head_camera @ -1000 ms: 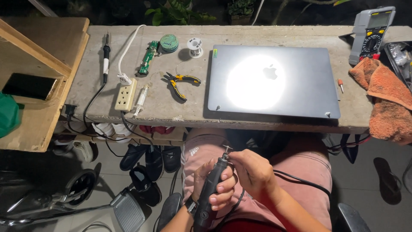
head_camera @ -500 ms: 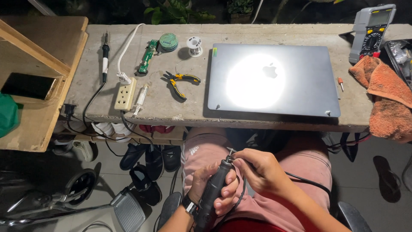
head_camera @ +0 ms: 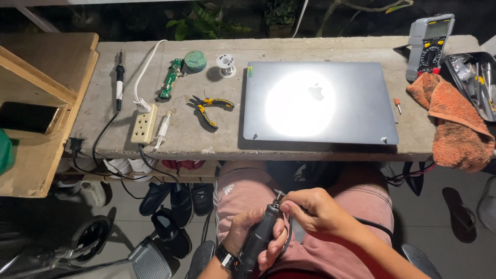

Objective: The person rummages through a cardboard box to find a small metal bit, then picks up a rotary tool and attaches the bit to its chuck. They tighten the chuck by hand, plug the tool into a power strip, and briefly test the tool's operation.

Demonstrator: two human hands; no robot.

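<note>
Over my lap, my left hand [head_camera: 253, 235] grips a black pen-shaped rotary tool [head_camera: 260, 235] by its body, tip pointing up and away from me. My right hand [head_camera: 315, 212] pinches the small metal bit at the tool's tip [head_camera: 279, 195], with a black cord running under that wrist. On the concrete bench ahead lies a closed grey laptop [head_camera: 320, 103], bottom side up, with a bright glare spot.
On the bench: yellow-handled pliers [head_camera: 209, 108], a beige power strip [head_camera: 144, 124], soldering iron [head_camera: 119, 77], green circuit board [head_camera: 171, 78], solder spool [head_camera: 225, 65], syringe [head_camera: 162, 126], multimeter [head_camera: 430, 44], orange towel [head_camera: 454, 124], tool tray [head_camera: 475, 82]. Wooden shelf [head_camera: 36, 124] at left; shoes beneath.
My right hand slid from the tool's body up to its tip and now pinches the bit. Both hands and the tool shifted slightly lower and right in view.
</note>
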